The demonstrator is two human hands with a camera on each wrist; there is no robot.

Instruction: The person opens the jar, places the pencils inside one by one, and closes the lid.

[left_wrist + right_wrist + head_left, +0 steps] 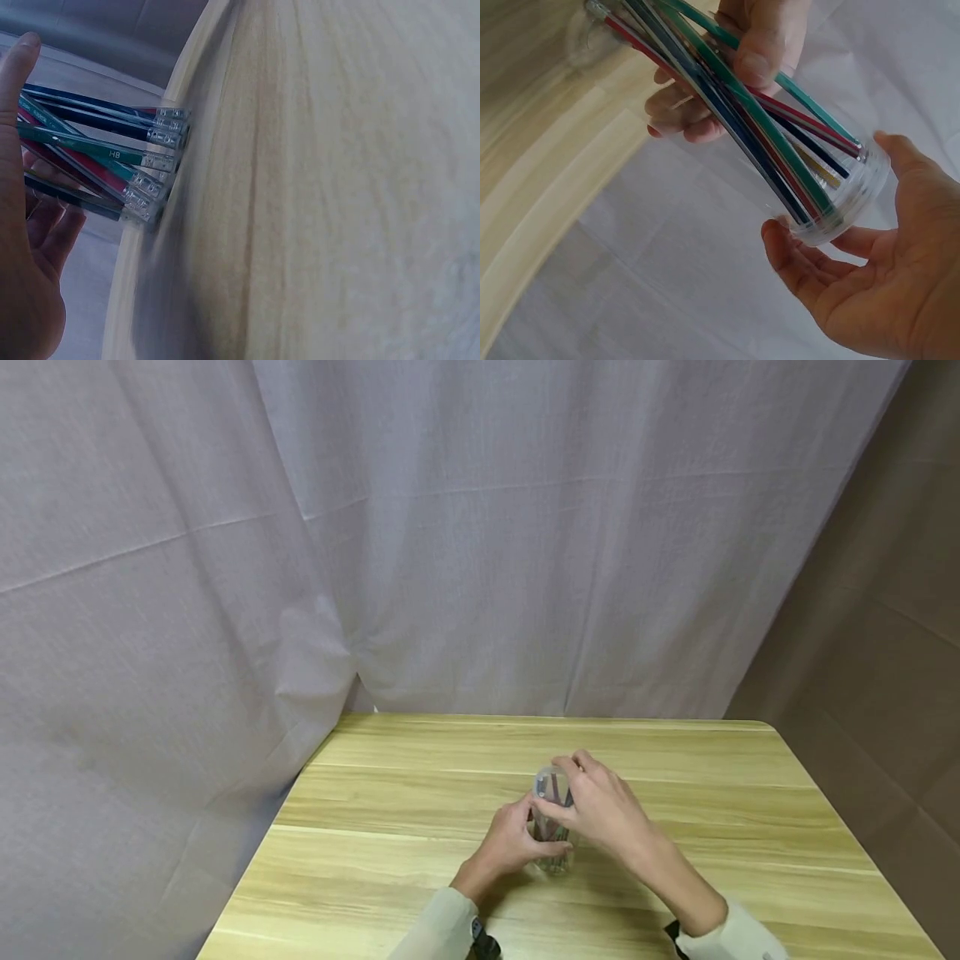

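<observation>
A clear plastic tube-shaped container (553, 862) stands roughly upright, close over the wooden table. Inside it are several pencils (769, 142) in green, blue and red, leaning at different angles. My left hand (508, 839) grips the container's side, thumb across the front. From above, my right hand (606, 802) grips the clear round lid (866, 199) at the container's top, fingers and thumb spread round its rim. The lid sits on the container. In the left wrist view, the lower ends of the pencils (112, 154) show metallic tips near the tabletop, one marked HB.
The light wood-grain table (420, 777) has rounded far corners. A pale grey curtain (480, 568) hangs behind it and along the left side. A brown curtain (862, 693) hangs on the right.
</observation>
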